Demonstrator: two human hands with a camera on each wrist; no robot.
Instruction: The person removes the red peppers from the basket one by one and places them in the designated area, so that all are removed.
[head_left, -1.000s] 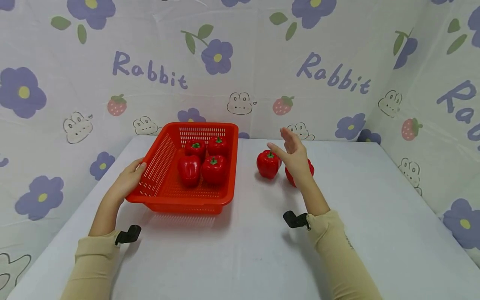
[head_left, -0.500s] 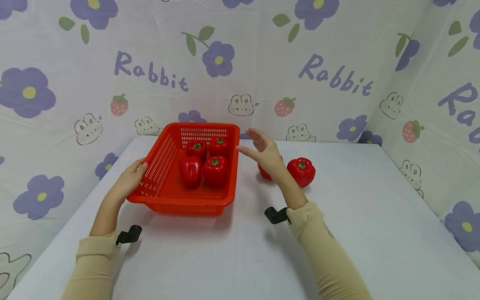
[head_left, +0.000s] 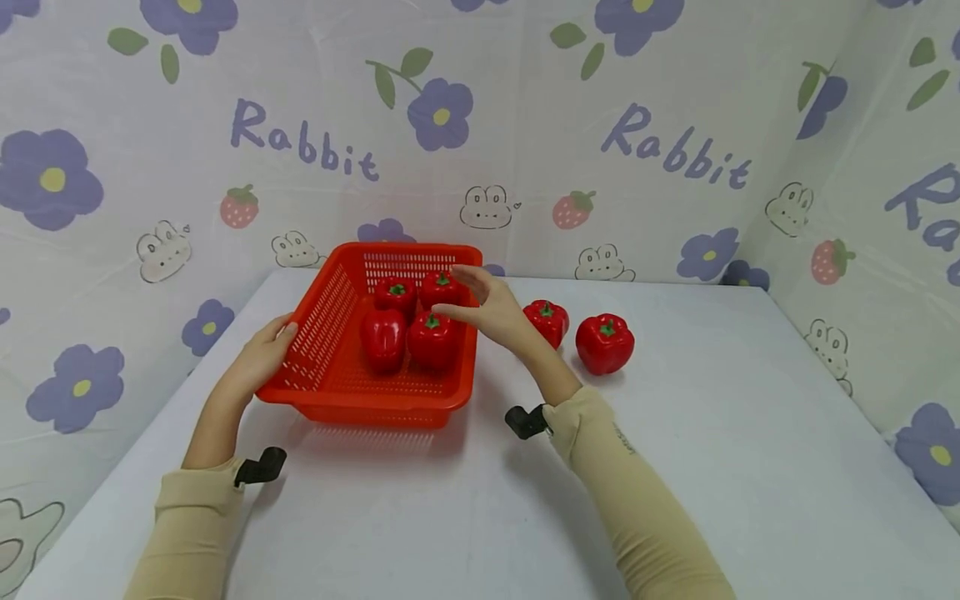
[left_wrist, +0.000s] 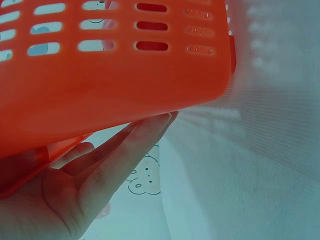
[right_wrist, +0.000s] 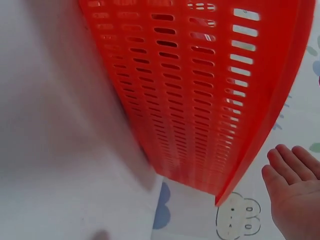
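Observation:
An orange-red perforated plastic basket point(head_left: 367, 402) holds several glossy red bell peppers point(head_left: 383, 342) with green stems. My left hand point(head_left: 258, 358) grips its left rim, thumb on top; in the left wrist view the fingers point(left_wrist: 125, 150) lie under the rim against the outer wall. Over the basket's right rim, my right hand point(head_left: 495, 312) hovers with thumb and fingers spread and nothing in it. Its fingertips reach above the peppers at the basket's right side. On the table right of the basket sit two more bell peppers, one point(head_left: 547, 315) partly behind my right wrist and one point(head_left: 604, 343) in full view.
A white table point(head_left: 720, 417) carries everything. Behind it and along its right side hangs a white sheet point(head_left: 525, 233) printed with flowers, rabbits and strawberries. Each sleeve cuff bears a small black device, such as the one point(head_left: 527, 422) at my right wrist.
My right hand has moved left from above the two loose peppers to over the basket's right rim, staying empty. My left hand and the basket have stayed in place.

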